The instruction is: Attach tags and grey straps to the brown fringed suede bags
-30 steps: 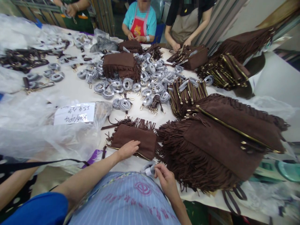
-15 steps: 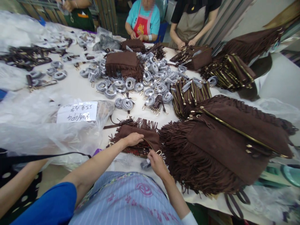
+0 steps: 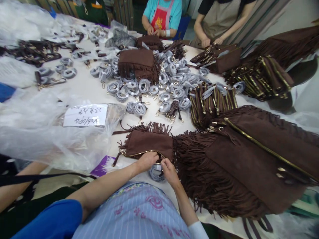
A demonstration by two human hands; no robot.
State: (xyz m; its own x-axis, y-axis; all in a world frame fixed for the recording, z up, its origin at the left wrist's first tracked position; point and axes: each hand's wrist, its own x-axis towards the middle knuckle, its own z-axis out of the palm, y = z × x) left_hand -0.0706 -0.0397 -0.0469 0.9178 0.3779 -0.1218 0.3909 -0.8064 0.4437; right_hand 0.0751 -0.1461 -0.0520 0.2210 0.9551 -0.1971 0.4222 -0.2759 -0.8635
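A small brown suede bag (image 3: 149,141) with fringe lies in front of me, its gold-edged zip opening toward my body. My left hand (image 3: 147,161) is closed at the opening, its fingertips partly hidden by the bag's edge. Just right of it, my right hand (image 3: 170,171) pinches the bag's right corner by the end of the zip. Below the two hands sits a coiled grey-wrapped strap (image 3: 157,173), close to my right fingers. A dark cord or strip trails from the bag's left end.
A big fringed brown bag (image 3: 249,166) lies at right. Beyond are stacked zipped pouches (image 3: 213,103), several coiled straps (image 3: 178,78) and another brown bag (image 3: 136,61). Plastic wrapping with a written label (image 3: 85,115) covers the left. Co-workers (image 3: 160,20) stand across the table.
My left hand has moved from the bag's far edge down toward its near edge. The wide-open mouth has narrowed, and less patterned lining shows. The grey coil is more visible. The view has shifted.
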